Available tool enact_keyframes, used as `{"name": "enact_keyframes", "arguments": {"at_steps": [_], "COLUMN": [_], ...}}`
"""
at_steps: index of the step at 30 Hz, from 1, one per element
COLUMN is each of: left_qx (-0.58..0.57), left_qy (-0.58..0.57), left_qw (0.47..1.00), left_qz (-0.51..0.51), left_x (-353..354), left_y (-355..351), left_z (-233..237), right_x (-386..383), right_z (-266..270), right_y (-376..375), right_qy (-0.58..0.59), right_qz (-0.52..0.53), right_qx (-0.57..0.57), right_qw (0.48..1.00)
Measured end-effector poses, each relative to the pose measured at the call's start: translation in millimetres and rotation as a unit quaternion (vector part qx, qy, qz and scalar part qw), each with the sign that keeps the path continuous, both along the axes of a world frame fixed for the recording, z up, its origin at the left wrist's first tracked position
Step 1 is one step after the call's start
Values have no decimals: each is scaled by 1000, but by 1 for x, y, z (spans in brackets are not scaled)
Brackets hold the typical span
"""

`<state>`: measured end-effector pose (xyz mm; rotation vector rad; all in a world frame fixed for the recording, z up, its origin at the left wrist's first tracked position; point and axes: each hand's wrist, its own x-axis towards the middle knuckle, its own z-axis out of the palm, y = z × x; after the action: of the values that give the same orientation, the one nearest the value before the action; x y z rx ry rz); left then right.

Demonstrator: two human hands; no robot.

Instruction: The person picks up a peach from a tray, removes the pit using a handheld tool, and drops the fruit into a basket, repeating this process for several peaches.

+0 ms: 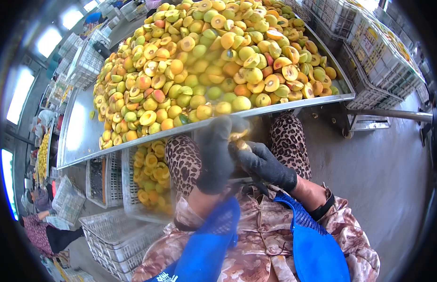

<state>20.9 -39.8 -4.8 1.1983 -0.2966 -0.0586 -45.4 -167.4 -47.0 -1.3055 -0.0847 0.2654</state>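
Observation:
Dark-gloved and smeared by motion, my left hand [216, 152] is closed beside my right hand; what it grips is unclear. My right hand [268, 164], also gloved, is closed on a brownish-yellow fruit piece [242, 144] between its fingertips. Both hands meet over my lap, just below the near edge of a metal table [275, 107]. A big heap of yellow-green and orange fruit [195, 61], many pieces cut in half with round hollows or brown centres, lies on that table.
Below the table at left stands a crate with cut fruit [152, 174]; stacked white crates [119, 235] are beside it. More crates [369, 51] stand at upper right, near a metal bar [392, 113]. Another person [44, 230] bends at far left. My knees are under the table edge.

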Motion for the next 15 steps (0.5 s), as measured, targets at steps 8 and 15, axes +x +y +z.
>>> {"name": "enact_keyframes", "arguments": {"at_steps": [8,15], "left_qx": [80,-41], "left_qy": [-49,89], "left_qw": [981,993], "left_qz": [-171,67], "left_x": [-13,22], "left_y": [10,94], "left_z": [16,-10], "right_x": [-23,-11], "right_z": [9,16], "right_y": [-10,2], "right_qy": [103,26], "right_qz": [106,183], "right_qx": [47,14], "right_qw": [988,983]}}
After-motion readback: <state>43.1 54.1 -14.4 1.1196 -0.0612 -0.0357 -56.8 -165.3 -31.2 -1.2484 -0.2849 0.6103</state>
